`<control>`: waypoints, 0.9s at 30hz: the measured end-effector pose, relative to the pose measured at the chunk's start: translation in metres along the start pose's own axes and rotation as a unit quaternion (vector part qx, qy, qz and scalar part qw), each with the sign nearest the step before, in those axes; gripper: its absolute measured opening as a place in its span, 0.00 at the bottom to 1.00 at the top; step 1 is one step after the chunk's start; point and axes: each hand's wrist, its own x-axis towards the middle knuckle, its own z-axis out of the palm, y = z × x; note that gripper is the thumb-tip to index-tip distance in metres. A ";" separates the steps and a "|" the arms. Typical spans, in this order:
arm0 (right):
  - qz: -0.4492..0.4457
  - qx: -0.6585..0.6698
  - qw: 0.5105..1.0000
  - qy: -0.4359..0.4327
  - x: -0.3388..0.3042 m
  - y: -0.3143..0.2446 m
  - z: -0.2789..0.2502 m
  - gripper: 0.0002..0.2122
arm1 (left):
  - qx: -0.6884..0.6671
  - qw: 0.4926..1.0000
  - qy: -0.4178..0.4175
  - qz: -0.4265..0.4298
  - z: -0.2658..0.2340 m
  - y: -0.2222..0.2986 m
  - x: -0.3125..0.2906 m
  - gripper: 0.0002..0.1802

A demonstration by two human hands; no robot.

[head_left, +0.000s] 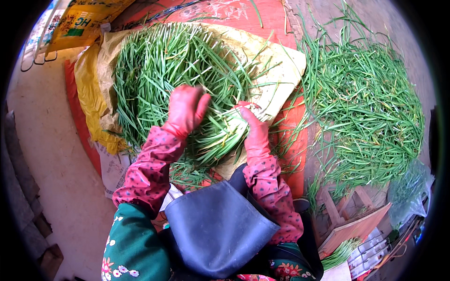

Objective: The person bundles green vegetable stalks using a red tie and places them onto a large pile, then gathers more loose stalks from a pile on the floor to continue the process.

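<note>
Both hands wear red rubber gloves with dotted red sleeves. My right hand [253,124] is closed around a bunch of chives [220,140] near its pale stem ends, the green leaves fanning out to the left. Just left of it, my left hand [183,110] hovers over a large heap of chives [154,70], its fingers curled and slightly smeared; what they may pinch cannot be made out. The heap rests on a yellowish woven sack [285,58], with many stems lying roughly side by side.
A second loose pile of chives [370,107] spreads over the floor at right. Below it stand a small wooden stool [354,229] and a clear plastic bag [412,192]. A red sheet [293,164] lies under the sack. A yellow bag [89,93] sits at left.
</note>
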 end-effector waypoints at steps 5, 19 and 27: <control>0.024 0.052 0.998 0.041 -0.011 -0.006 -0.003 0.12 | -0.198 0.979 -0.043 -0.024 0.029 0.019 -0.025 0.10; -0.035 0.011 0.997 -0.071 -0.019 -0.014 0.007 0.22 | -0.198 0.973 0.071 -0.097 0.034 0.082 -0.004 0.16; 0.029 -0.019 0.999 0.040 -0.022 -0.030 0.000 0.15 | -0.277 0.956 0.016 -0.092 0.035 0.108 -0.029 0.25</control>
